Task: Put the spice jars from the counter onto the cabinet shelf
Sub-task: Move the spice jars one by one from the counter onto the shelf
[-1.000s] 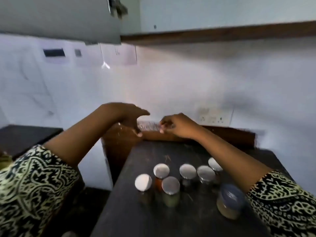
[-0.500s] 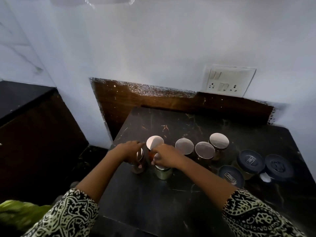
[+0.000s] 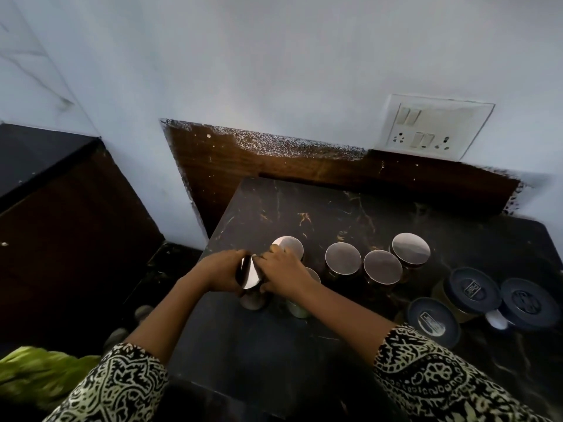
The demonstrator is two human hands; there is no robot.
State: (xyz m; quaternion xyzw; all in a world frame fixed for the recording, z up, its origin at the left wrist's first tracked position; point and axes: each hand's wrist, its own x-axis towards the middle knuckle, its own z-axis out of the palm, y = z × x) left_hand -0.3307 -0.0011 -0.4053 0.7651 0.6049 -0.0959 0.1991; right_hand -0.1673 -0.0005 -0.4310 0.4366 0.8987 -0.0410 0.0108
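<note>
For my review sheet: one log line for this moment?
left hand: grip on tilted jar | right hand: over two jars | four steel-lidded jars untouched | shelf: not visible

Back half of the dark counter is bare from the jar row up to the wooden backsplash, and the front strip between the sleeves is bare too, so both are open for reach. The middle is crowded: three silver-lidded jars stand nearly touching in a row, with another at just behind the right hand, and both hands, left hand included, bunch over the two leftmost jars. Right side is blocked by three dark-lidded containers packed close together; the counter's left edge drops off to open floor.
</note>
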